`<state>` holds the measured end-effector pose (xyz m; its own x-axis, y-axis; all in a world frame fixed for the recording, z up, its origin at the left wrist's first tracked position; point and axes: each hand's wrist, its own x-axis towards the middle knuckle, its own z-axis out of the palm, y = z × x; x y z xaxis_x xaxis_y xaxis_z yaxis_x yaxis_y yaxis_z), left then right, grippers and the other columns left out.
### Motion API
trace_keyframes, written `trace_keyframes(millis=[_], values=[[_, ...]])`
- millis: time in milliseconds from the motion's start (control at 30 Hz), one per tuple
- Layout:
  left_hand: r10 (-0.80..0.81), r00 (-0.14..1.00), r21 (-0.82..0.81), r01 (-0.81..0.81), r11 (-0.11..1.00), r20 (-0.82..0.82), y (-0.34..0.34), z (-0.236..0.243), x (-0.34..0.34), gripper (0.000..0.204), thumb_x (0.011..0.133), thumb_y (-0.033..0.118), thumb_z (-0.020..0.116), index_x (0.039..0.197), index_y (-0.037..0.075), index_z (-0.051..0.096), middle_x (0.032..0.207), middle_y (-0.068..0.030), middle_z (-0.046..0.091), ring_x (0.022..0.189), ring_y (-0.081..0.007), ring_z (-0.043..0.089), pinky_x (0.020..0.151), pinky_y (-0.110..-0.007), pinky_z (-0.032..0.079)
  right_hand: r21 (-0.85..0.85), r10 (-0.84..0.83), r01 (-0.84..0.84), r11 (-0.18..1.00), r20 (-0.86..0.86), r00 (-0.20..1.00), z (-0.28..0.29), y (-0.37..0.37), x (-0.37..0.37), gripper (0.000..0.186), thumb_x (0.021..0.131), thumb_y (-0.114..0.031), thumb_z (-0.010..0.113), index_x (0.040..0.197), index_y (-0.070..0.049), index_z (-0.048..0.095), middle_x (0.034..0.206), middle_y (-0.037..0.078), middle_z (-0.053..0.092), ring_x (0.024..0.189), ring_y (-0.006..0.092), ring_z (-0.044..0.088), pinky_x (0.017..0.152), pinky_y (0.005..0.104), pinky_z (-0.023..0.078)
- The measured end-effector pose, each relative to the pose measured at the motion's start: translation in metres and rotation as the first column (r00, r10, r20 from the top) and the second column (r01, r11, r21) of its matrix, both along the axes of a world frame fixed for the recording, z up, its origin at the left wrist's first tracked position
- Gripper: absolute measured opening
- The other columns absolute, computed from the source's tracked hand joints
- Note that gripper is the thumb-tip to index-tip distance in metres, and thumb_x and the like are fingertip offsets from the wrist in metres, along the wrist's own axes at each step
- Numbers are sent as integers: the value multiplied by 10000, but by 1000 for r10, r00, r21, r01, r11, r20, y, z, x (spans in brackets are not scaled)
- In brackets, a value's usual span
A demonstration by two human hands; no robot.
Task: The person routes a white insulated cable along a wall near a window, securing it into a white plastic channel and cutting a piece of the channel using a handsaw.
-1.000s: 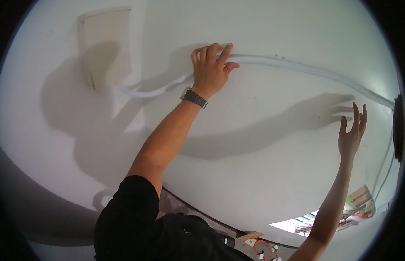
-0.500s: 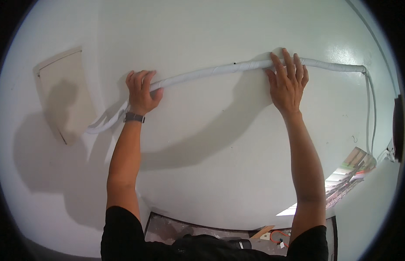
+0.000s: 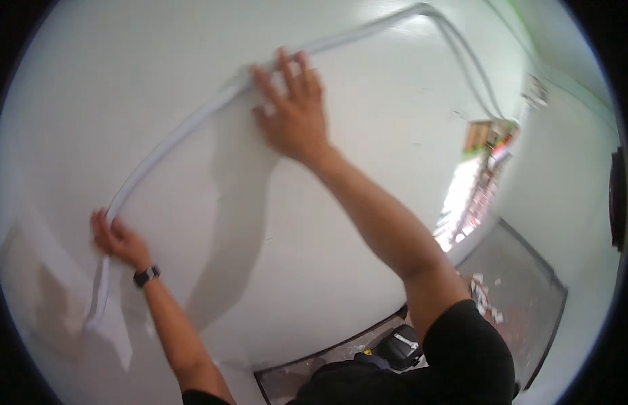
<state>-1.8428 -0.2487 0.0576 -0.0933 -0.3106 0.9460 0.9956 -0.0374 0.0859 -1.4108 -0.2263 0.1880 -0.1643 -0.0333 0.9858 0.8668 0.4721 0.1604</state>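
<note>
A long white tape-wrapped pipe (image 3: 171, 140) runs up across the pale wall, from the lower left to a bend near the top. My left hand (image 3: 117, 241) is closed around its lower part, with the thumb on one side and the fingers on the other. Below that hand, the pipe's short tail hangs down along the wall. Farther along, my right hand (image 3: 295, 116) lies over the pipe with fingers spread and pressed against it, the thumb held apart below. Thin grey cables (image 3: 471, 64) drop from the pipe's upper end.
Beside the right-hand wall, a narrow opening (image 3: 462, 192) lets in bright light where the cables come down. On the floor (image 3: 523, 290) lie scattered white bits. Below me sits a black case (image 3: 400, 347). A beige panel (image 3: 54, 290) is at the lower left.
My view has turned to the right and tilted, so the wall and pipe slant more steeply and more floor shows. Both hands remain on the pipe.
</note>
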Motion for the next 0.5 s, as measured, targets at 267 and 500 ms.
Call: trace_keyframes(millis=[267,500], values=[[53,989,-61,-44,997,140,43,-25,-20,296,1049,258,625,1308,115,643,1276,-107,591,1206,-283,554,943,-478,476,-455,-27,-34,890,-127,992,-202,-54,70,521,887,-155,740,1382,-110,584,1652,226,285,1496,466,293,1163,568,312],[-95,975,-13,100,995,202,102,-18,24,239,1021,307,678,1185,134,688,1167,-83,683,1121,-317,631,894,-504,452,-909,-455,-64,-413,145,879,-688,-250,313,418,944,-321,600,1252,-58,706,1245,227,700,1171,421,649,1020,517,516]])
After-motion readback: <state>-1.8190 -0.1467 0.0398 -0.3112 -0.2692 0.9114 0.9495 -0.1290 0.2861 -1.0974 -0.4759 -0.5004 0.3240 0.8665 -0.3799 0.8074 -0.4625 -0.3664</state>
